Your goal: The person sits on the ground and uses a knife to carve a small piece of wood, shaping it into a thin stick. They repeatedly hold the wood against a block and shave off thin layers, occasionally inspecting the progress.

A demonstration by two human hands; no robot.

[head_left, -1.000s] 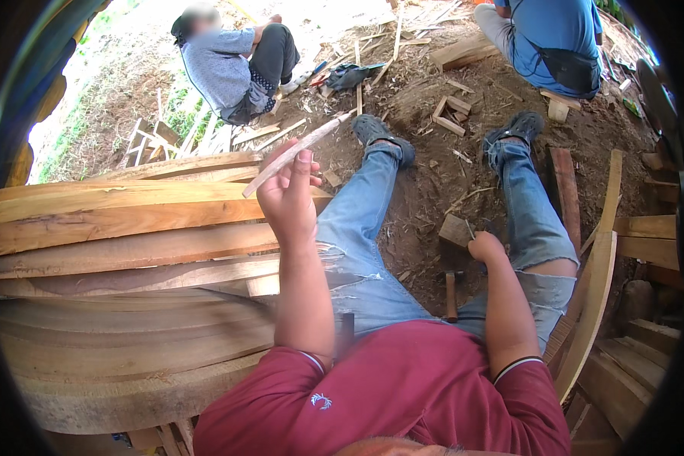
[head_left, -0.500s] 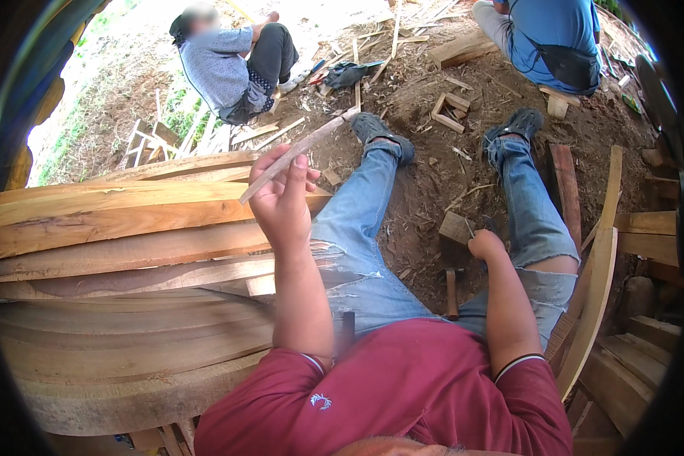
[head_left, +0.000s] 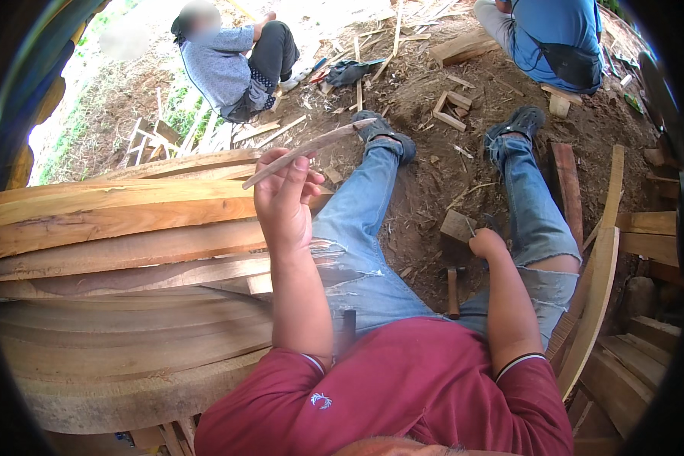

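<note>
My left hand (head_left: 285, 194) is raised at the edge of the stacked planks. It pinches a thin wooden stick (head_left: 315, 147) between thumb and fingers. The stick slants up to the right, and its far end narrows beside my shoe. Low between my knees, my right hand (head_left: 488, 244) is closed around what looks like a knife (head_left: 471, 227). Only a narrow strip of its blade shows; the handle is hidden in my fist. Close to that blade, a wooden block (head_left: 457, 226) stands on the dirt. Nearer to me lies a hammer (head_left: 453, 295) with a wooden handle.
Long curved planks (head_left: 121, 235) are stacked on my left. More boards (head_left: 596, 304) lean at my right leg. Two people sit ahead, one in grey (head_left: 219, 72) and one in blue (head_left: 558, 38). A small wooden frame (head_left: 450, 112) and scraps lie on the dirt.
The stick in my left hand has tipped to a flatter angle, its far end swinging down and to the right. My right hand has stayed nearly still.
</note>
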